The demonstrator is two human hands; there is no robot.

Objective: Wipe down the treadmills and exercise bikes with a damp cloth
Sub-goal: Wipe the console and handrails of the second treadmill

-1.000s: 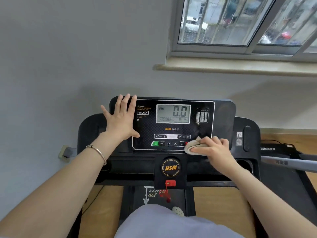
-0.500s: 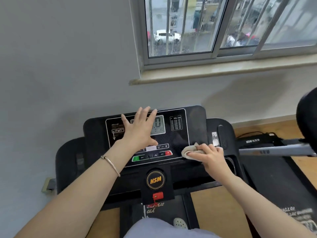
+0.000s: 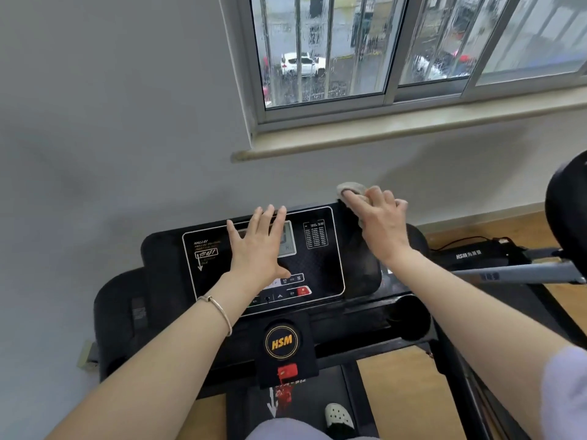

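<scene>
two hands, one cloth, one treadmill console logged.

item 1: cloth, pale, bunched. located at top r. corner of the treadmill console, on its upper edge, close to the wall.

item 2: right hand. fingers are curled over the cloth, which is gripped and pressed down. most of the cloth is hidden under them.

item 3: left hand. fingers straight and spread, nothing held. palm is laid flat on the panel, w/ the screen partly covered.

key relation: the console's long axis is laid l. to r. the rest of the top edge lies to the l. of the cloth, so a leftward stroke along it is judged next. right hand is nearer. left hand is set below that edge, prob. no obstruction.

neighbouring treadmill noted at r., apart from both hands.
</scene>
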